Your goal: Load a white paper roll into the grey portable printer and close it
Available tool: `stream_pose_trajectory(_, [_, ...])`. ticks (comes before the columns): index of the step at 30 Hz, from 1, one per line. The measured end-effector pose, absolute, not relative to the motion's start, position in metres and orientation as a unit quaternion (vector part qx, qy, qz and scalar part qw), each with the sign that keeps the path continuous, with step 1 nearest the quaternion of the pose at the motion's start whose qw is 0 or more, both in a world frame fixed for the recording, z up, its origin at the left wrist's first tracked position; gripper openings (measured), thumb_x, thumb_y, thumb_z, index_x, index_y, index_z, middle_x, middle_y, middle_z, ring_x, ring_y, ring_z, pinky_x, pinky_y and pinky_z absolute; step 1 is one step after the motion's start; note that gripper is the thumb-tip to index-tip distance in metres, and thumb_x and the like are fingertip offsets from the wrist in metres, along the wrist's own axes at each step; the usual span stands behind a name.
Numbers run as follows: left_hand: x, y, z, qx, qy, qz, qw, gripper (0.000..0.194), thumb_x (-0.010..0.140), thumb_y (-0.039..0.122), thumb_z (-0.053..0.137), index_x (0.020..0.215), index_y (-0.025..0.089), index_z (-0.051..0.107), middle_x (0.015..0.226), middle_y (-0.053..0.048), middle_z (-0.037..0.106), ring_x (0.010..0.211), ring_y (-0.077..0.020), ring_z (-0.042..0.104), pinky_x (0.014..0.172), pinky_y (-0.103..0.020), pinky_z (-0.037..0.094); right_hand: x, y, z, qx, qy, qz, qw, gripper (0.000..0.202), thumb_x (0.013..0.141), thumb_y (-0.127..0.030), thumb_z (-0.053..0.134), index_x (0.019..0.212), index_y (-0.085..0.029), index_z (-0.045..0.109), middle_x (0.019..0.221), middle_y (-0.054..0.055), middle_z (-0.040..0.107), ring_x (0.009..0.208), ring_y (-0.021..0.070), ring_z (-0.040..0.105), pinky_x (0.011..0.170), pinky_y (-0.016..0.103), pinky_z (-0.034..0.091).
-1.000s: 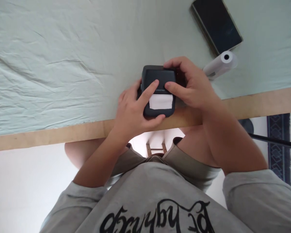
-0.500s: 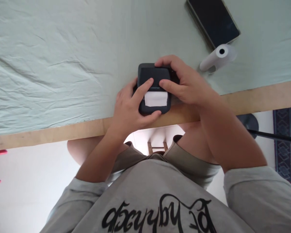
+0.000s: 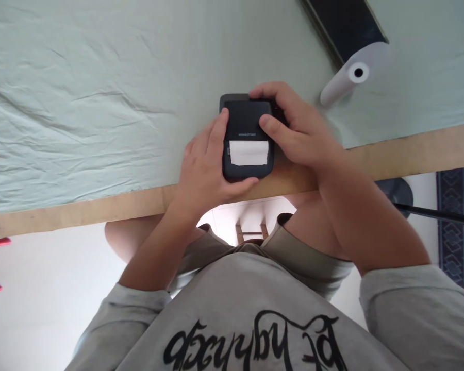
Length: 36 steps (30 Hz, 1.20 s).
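A small black receipt printer (image 3: 243,121) lies at the table's near edge, its lid closed and a strip of white paper (image 3: 249,153) coming out of the slot. My left hand (image 3: 205,159) is wrapped along its left side, the thumb at the near edge and a fingertip at the lid's left rim. From the right, my right hand (image 3: 297,123) grips the printer, with fingers over the far edge and the thumb on top of the lid. The undersides of both hands are hidden.
To the right a roll of white paper (image 3: 342,85) stands on the pale green cloth (image 3: 100,93), its loose end curling out. Behind it lies a dark flat device (image 3: 348,26), perhaps a tablet. A wooden table edge (image 3: 131,205) runs in front of my body.
My left index finger has moved from the top of the lid to its left rim. The printer has shifted slightly away from me. The paper roll's loose end has swung out toward the dark device.
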State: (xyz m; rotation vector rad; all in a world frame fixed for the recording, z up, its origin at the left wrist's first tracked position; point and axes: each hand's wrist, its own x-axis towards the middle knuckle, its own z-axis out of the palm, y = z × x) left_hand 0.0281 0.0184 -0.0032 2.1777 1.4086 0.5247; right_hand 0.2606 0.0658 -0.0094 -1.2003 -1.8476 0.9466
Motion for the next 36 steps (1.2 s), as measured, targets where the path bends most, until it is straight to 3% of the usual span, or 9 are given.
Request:
stream_pose_trajectory(3, [0.026,0.017,-0.006,0.792,0.514,0.200,0.260,0.124,0.074,0.078,0.082,0.167,0.022,0.022,0.166,-0.017,0.047,0.150,-0.0464,0.050,0.126,-0.062,0.041,0.261,0.065,-0.010,-0.471,-0.719,0.356,0.367,0.039,0.095,-0.067,0.062,0.122,-0.039,0.067,0.130,0.002,0.072,0.121,0.0294,0.067,0.111,0.050,0.056])
stream_pose_trajectory(7, [0.021,0.016,-0.009,0.782,0.518,0.208,0.277,0.111,0.076,0.082,0.078,0.162,0.026,0.035,0.162,-0.017,0.052,0.151,-0.0450,0.049,0.127,-0.061,0.039,0.261,0.066,-0.012,-0.462,-0.725,0.353,0.369,0.047,0.094,-0.074,0.058,0.124,-0.040,0.067,0.129,0.004,0.073,0.122,0.0308,0.067,0.113,0.053,0.055])
stream_pose_trajectory(12, [0.017,0.014,-0.007,0.785,0.520,0.208,0.262,0.106,0.078,0.084,0.075,0.161,0.029,0.039,0.161,-0.015,0.055,0.149,-0.0426,0.052,0.125,-0.061,0.042,0.260,0.066,-0.011,-0.473,-0.717,0.350,0.373,0.049,0.092,-0.076,0.059,0.124,-0.040,0.066,0.126,0.004,0.074,0.122,0.0314,0.067,0.113,0.054,0.055])
stream_pose_trajectory(21, [0.014,0.018,-0.005,0.789,0.520,0.203,0.258,0.102,0.077,0.086,0.076,0.158,0.030,0.047,0.158,-0.013,0.058,0.145,-0.0404,0.057,0.122,-0.059,0.045,0.259,0.060,-0.011,-0.487,-0.708,0.351,0.372,0.043,0.094,-0.070,0.063,0.125,-0.041,0.061,0.127,0.001,0.074,0.122,0.0289,0.068,0.109,0.048,0.057])
stream_pose_trajectory(31, [0.017,0.021,-0.004,0.789,0.525,0.208,0.242,0.097,0.074,0.081,0.082,0.151,0.027,0.057,0.150,-0.013,0.065,0.135,-0.0385,0.065,0.116,-0.054,0.052,0.256,0.059,-0.004,-0.490,-0.720,0.354,0.340,0.054,0.085,-0.063,0.074,0.133,-0.048,0.055,0.136,-0.004,0.072,0.131,0.0317,0.062,0.117,0.058,0.050])
stream_pose_trajectory(34, [0.019,0.020,-0.001,0.793,0.521,0.212,0.234,0.103,0.073,0.081,0.083,0.149,0.016,0.060,0.146,-0.018,0.067,0.132,-0.0421,0.066,0.111,-0.057,0.054,0.257,0.061,-0.007,-0.474,-0.741,0.340,0.331,0.066,0.083,-0.059,0.074,0.142,-0.037,0.053,0.151,0.001,0.064,0.135,0.0321,0.060,0.119,0.057,0.049])
stream_pose_trajectory(36, [0.021,0.019,0.002,0.795,0.517,0.213,0.234,0.111,0.071,0.081,0.084,0.146,0.003,0.060,0.142,-0.024,0.068,0.130,-0.0462,0.066,0.107,-0.061,0.055,0.257,0.062,-0.008,-0.467,-0.760,0.325,0.314,0.078,0.082,-0.058,0.070,0.147,-0.021,0.049,0.160,0.013,0.057,0.138,0.0345,0.059,0.119,0.058,0.049])
